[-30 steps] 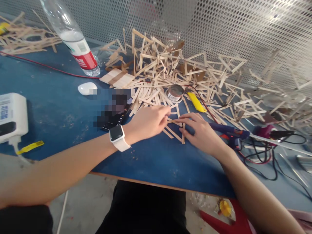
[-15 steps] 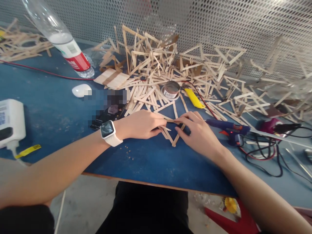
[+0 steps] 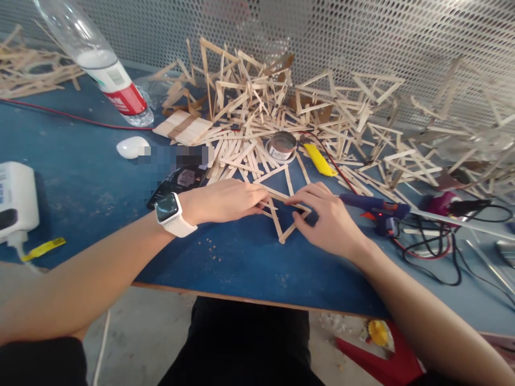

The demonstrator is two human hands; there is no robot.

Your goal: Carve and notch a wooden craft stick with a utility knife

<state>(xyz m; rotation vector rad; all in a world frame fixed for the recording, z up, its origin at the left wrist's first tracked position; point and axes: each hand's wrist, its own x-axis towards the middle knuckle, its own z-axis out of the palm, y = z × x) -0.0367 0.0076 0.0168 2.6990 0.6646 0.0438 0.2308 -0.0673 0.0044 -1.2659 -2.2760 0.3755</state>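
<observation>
A small frame of wooden craft sticks (image 3: 275, 219) lies over the blue table between my hands, its lower corner pointing toward me. My left hand (image 3: 235, 200), below a white watch, pinches the frame's left end between thumb and fingers. On the other side, my right hand (image 3: 328, 215) curls around the right corner, index fingertip on an upper stick and thumb at its side. Part of the frame is hidden behind my fingers. Further loose craft sticks (image 3: 245, 158) are heaped just beyond it.
A glue gun (image 3: 372, 209) lies right of my right hand near tangled black cables (image 3: 434, 252). Behind are a yellow-handled cutter (image 3: 319, 160), an open tin (image 3: 282, 146) and stick structures. Leftward are a phone (image 3: 177, 182), white mouse (image 3: 132, 147) and plastic bottle (image 3: 124, 99).
My left hand has shifted slightly left, widening the gap between my hands and showing more of the stick frame. My right hand stays at the right corner.
</observation>
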